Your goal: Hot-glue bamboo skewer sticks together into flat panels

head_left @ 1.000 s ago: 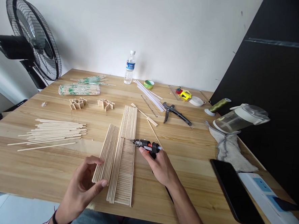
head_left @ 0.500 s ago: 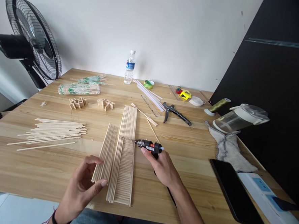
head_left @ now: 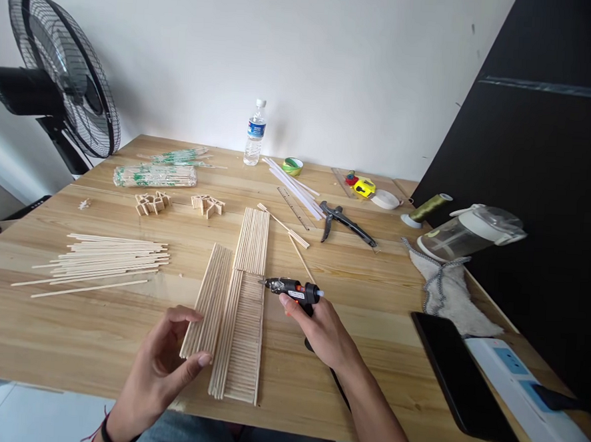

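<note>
My left hand (head_left: 162,363) grips the lower end of a narrow panel of wooden sticks (head_left: 209,296) between thumb and fingers, holding it slightly tilted. Just right of it lies a larger stick panel (head_left: 246,338), with lengthwise sticks along its left side and far end and a crosswise layer showing in the middle. In my right hand (head_left: 326,329) is a black hot glue gun (head_left: 294,289). Its nozzle points left, over the right edge of the larger panel near where the crosswise layer meets the far sticks. A small red light glows on the gun.
Loose sticks (head_left: 107,261) lie to the left, with small stick assemblies (head_left: 208,205) and wrapped stick packs (head_left: 155,175) behind. Beyond are a water bottle (head_left: 255,135), white glue sticks (head_left: 295,187) and cutting pliers (head_left: 348,224). A phone (head_left: 461,378) and power strip (head_left: 525,388) sit right.
The glue gun's nozzle tip has shifted slightly right, toward the larger panel's right edge. My left hand and its panel hold nearly still; the whole view moves a little.
</note>
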`<state>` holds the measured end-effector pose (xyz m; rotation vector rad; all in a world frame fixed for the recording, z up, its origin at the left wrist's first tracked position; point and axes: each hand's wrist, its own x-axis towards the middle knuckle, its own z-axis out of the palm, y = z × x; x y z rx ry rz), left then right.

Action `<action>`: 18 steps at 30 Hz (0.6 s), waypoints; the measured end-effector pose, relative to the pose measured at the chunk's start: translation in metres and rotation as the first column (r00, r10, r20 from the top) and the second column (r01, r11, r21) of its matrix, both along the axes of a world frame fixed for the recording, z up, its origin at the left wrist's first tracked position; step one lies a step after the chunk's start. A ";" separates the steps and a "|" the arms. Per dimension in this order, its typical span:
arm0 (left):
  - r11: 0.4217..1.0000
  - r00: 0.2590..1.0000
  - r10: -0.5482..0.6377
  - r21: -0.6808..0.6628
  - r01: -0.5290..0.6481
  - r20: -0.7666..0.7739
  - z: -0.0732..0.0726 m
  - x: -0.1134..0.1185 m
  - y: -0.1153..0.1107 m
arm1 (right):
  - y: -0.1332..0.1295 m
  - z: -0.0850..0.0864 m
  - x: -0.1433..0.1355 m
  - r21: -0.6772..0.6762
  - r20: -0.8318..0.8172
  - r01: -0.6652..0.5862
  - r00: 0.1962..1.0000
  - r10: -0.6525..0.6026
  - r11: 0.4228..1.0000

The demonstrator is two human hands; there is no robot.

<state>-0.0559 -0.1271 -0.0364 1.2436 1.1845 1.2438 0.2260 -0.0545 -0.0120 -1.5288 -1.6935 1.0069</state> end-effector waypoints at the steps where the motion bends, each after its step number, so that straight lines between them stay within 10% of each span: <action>1: 1.000 1.000 0.000 0.005 0.000 -0.007 0.000 0.000 0.000 | -0.001 -0.001 0.000 -0.006 -0.007 0.004 1.000 -0.004 1.000; 18: 1.000 1.000 -0.014 -0.027 0.014 0.010 0.003 0.003 0.000 | -0.065 0.017 -0.005 -0.140 -0.026 -0.084 0.996 0.081 0.987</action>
